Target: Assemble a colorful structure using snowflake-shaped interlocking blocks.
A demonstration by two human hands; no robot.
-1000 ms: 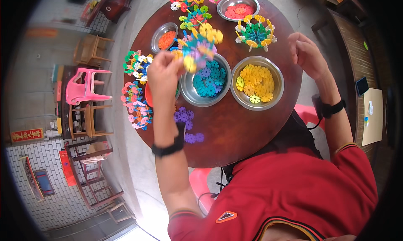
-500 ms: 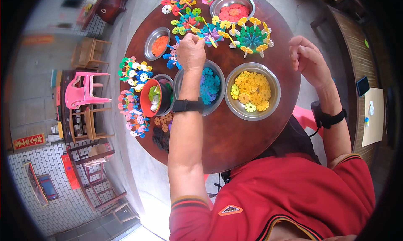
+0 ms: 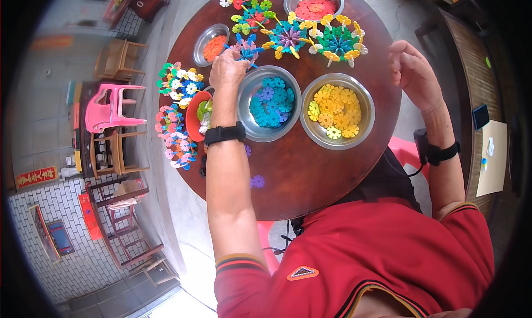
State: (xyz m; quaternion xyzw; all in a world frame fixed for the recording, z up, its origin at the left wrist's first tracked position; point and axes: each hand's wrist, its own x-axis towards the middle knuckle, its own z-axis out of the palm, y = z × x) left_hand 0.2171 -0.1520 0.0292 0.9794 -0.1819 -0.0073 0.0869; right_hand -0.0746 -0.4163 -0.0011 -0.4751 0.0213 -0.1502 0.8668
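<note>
My left hand (image 3: 228,71) reaches over the table's left part, its fingers closed at the near side of a blue and pink cluster of interlocking flower discs (image 3: 245,49). The fingertips are partly hidden. My right hand (image 3: 413,71) hovers off the table's right edge, its fingers loosely curved and apart with nothing in them. A teal cluster with a purple middle and yellow tips (image 3: 286,37) lies right of the blue one. Beyond it stands a green cluster ringed with yellow and white discs (image 3: 337,41). Steel bowls hold teal discs (image 3: 270,103) and yellow discs (image 3: 337,108).
Small steel bowls of orange discs (image 3: 214,47) and red discs (image 3: 314,8) stand farther back. A red bowl (image 3: 194,117) is partly behind my left forearm. Joined disc clusters (image 3: 178,138) line the round table's left edge. A loose purple disc (image 3: 257,181) lies near the front.
My left hand has left the teal cluster's yellow tip and moved left and nearer, to the blue cluster, which now shows more fully. My right hand is nearly still. The view has shifted slightly.
</note>
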